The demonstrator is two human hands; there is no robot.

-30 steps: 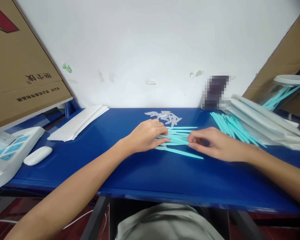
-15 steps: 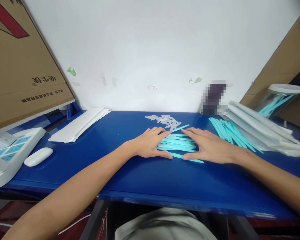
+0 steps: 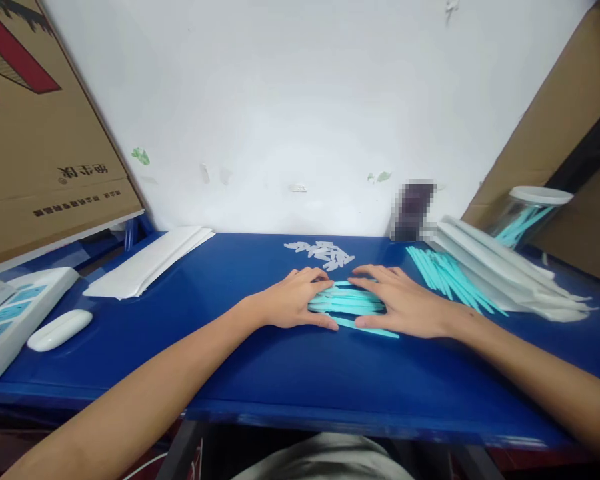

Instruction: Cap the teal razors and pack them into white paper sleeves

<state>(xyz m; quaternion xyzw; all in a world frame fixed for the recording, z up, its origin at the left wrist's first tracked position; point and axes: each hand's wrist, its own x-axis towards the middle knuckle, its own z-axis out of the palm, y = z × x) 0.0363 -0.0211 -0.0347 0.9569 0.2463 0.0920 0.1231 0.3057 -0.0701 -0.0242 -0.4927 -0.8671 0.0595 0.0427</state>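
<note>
Several slim turquoise sticks (image 3: pixel 347 303) lie in a bundle on the blue table, roughly lengthwise between my hands. My left hand (image 3: pixel 297 300) cups the bundle's left end, thumb at the near side and fingers at the far side. Around the right end curves my right hand (image 3: pixel 405 303) in the same way. One loose stick (image 3: pixel 373 328) slants out at the near side by my thumbs. Beyond my hands is a scattered heap of small whitish translucent pieces (image 3: pixel 325 252). The stick ends inside my palms are hidden.
More turquoise sticks (image 3: pixel 450 277) lie fanned at the right, beside stacked white sleeves (image 3: pixel 500 267). Behind them stands a clear jar (image 3: pixel 525 220) with a white lid. At left are white sheets (image 3: pixel 150 260), a white oval case (image 3: pixel 60 330) and a white tray (image 3: pixel 40 307).
My hands have squeezed the spread sticks into a narrower bundle. A stick that jutted out at the far side now lies closer in. The head view has shifted slightly.
</note>
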